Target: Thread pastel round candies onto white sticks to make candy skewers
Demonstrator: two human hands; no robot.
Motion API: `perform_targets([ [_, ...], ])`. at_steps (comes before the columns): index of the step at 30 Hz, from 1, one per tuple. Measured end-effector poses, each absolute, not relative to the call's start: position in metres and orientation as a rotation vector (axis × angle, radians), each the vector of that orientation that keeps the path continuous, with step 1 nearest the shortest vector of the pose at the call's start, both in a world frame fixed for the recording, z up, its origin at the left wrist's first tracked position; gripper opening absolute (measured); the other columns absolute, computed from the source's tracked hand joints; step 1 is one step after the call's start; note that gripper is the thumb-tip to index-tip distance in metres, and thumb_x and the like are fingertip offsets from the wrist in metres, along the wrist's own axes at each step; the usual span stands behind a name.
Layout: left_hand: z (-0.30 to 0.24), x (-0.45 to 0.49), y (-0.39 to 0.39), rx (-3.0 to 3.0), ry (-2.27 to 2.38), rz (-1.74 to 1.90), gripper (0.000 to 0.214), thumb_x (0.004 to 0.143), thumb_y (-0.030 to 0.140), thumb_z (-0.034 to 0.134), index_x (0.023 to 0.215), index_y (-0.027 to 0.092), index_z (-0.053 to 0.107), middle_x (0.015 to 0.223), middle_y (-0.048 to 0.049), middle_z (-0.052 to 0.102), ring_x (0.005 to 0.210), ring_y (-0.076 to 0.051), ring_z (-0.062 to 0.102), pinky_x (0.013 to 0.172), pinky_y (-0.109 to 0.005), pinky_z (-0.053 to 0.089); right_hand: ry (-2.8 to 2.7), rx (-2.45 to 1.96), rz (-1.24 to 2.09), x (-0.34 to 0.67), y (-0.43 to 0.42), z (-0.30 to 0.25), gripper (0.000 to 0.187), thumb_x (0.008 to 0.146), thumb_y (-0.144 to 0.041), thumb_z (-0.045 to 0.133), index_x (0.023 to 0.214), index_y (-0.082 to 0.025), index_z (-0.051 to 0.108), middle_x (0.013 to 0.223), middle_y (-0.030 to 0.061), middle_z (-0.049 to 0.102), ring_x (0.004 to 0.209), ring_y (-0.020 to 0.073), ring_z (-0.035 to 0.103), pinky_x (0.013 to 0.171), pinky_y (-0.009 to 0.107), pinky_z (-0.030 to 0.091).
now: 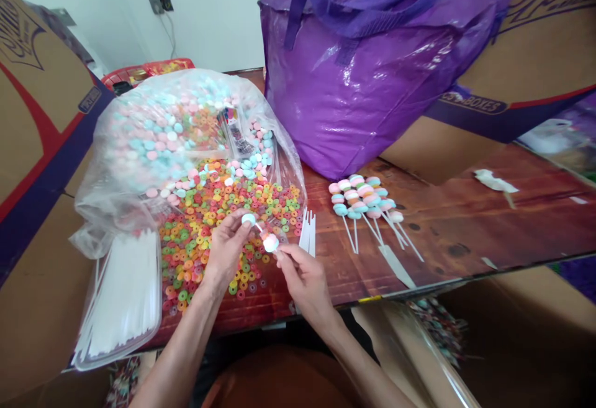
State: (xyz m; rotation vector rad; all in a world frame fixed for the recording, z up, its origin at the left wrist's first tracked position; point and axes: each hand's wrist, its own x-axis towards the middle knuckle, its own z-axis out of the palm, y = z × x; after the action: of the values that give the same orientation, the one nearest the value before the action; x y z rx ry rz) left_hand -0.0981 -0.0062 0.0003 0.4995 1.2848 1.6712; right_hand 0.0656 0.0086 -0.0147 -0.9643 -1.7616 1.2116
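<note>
My left hand point(225, 251) pinches a pale blue and white marshmallow point(248, 218) between thumb and fingertips. My right hand point(305, 279) is closed on a white stick just below a candy skewer point(270, 243), which carries a pale marshmallow and an orange-red piece. The stick's bare upper end points at the marshmallow in my left hand; whether it has pierced it I cannot tell. Under both hands lies a spread of colourful gummy rings point(200, 253). To the right, several finished-looking marshmallow skewers point(358, 197) lie side by side on the table.
A clear plastic bag point(135, 122) of pastel marshmallows stands behind the rings. White sticks fill a clear pack point(123, 296) at left; a few loose sticks point(308, 234) lie near my right hand. A purple bag point(372, 79) and cardboard boxes point(535, 66) flank the wooden table point(447, 215).
</note>
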Motion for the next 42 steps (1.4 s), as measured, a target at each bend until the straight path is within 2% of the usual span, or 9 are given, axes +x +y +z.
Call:
perform_targets([
  [4, 0.002, -0.097, -0.007, 0.433, 1.248, 1.715, 0.042, 0.06, 0.036, 0.089, 0.096, 0.02, 0.072, 0.099, -0.0037, 0.076, 0.088, -0.021, 0.074, 0.083, -0.033, 0.055, -1.793, -0.953, 1.193, 0.061, 0.007, -0.015, 0.02, 0.096, -0.028, 0.051, 0.085, -0.02, 0.065, 0.074, 0.0017, 0.062, 0.067, 0.0152, 0.057, 0.062, 0.025, 0.044],
  [11, 0.004, -0.099, -0.012, 0.463, 1.237, 1.73, 0.035, 0.06, 0.033, 0.09, 0.091, 0.022, 0.077, 0.096, -0.0036, 0.078, 0.09, -0.023, 0.074, 0.083, -0.034, 0.056, -1.87, -0.935, 1.161, 0.06, 0.009, -0.011, 0.022, 0.096, -0.027, 0.05, 0.083, -0.02, 0.065, 0.073, 0.0018, 0.063, 0.065, 0.0153, 0.057, 0.061, 0.025, 0.042],
  [16, -0.004, -0.097, -0.013, 0.602, 1.379, 1.752, 0.029, 0.065, 0.03, 0.087, 0.091, 0.021, 0.078, 0.094, -0.0037, 0.078, 0.089, -0.02, 0.072, 0.085, -0.032, 0.055, -1.901, -0.939, 1.109, 0.058, 0.01, -0.01, 0.022, 0.095, -0.027, 0.051, 0.081, -0.019, 0.065, 0.068, 0.0008, 0.06, 0.06, 0.0137, 0.054, 0.058, 0.024, 0.041],
  [21, -0.007, -0.084, -0.014, 0.716, 1.604, 1.794, 0.027, 0.074, 0.034, 0.08, 0.095, 0.018, 0.078, 0.098, -0.0069, 0.077, 0.084, -0.019, 0.071, 0.08, -0.032, 0.057, -1.757, -1.023, 1.202, 0.047, 0.004, -0.015, 0.023, 0.094, -0.031, 0.051, 0.08, -0.019, 0.064, 0.061, -0.0017, 0.055, 0.054, 0.0123, 0.052, 0.053, 0.023, 0.04],
  [26, -0.013, -0.076, -0.019, 0.994, 1.784, 1.796, 0.021, 0.085, 0.034, 0.07, 0.099, 0.022, 0.078, 0.108, -0.0073, 0.074, 0.104, -0.021, 0.067, 0.094, -0.035, 0.053, -1.617, -1.041, 1.361, 0.04, -0.002, -0.014, 0.024, 0.093, -0.033, 0.05, 0.079, -0.019, 0.061, 0.061, -0.0015, 0.056, 0.053, 0.0122, 0.053, 0.052, 0.022, 0.042],
  [30, -0.02, -0.078, -0.021, 0.962, 1.789, 1.726, 0.026, 0.089, 0.039, 0.064, 0.104, 0.022, 0.077, 0.107, -0.0079, 0.074, 0.103, -0.021, 0.068, 0.093, -0.036, 0.053, -1.572, -1.06, 1.393, 0.038, -0.001, -0.011, 0.024, 0.091, -0.035, 0.051, 0.075, -0.019, 0.06, 0.06, -0.0015, 0.056, 0.053, 0.012, 0.052, 0.051, 0.023, 0.041],
  [35, -0.018, -0.072, -0.023, 0.995, 1.755, 1.644, 0.026, 0.089, 0.041, 0.064, 0.1, 0.021, 0.078, 0.109, -0.0079, 0.075, 0.104, -0.022, 0.068, 0.096, -0.037, 0.053, -1.507, -1.061, 1.434, 0.034, 0.003, -0.019, 0.028, 0.09, -0.037, 0.053, 0.068, -0.019, 0.055, 0.057, -0.0028, 0.051, 0.051, 0.0108, 0.046, 0.049, 0.022, 0.038],
  [39, -0.016, -0.063, -0.022, 1.084, 1.71, 1.524, 0.029, 0.092, 0.037, 0.06, 0.11, 0.022, 0.076, 0.121, -0.008, 0.073, 0.116, -0.023, 0.066, 0.106, -0.039, 0.048, -1.375, -1.079, 1.466, 0.04, 0.014, -0.027, 0.031, 0.091, -0.04, 0.055, 0.068, -0.02, 0.054, 0.054, -0.0048, 0.047, 0.046, 0.0094, 0.039, 0.045, 0.022, 0.032],
  [42, -0.012, -0.066, -0.011, 1.246, 1.687, 1.423, 0.032, 0.094, 0.035, 0.057, 0.118, 0.021, 0.073, 0.124, -0.0083, 0.071, 0.12, -0.023, 0.064, 0.108, -0.039, 0.047, -1.361, -1.103, 1.464, 0.053, 0.029, -0.03, 0.03, 0.088, -0.041, 0.058, 0.068, -0.019, 0.057, 0.054, -0.0043, 0.05, 0.045, 0.0089, 0.038, 0.043, 0.022, 0.03],
])
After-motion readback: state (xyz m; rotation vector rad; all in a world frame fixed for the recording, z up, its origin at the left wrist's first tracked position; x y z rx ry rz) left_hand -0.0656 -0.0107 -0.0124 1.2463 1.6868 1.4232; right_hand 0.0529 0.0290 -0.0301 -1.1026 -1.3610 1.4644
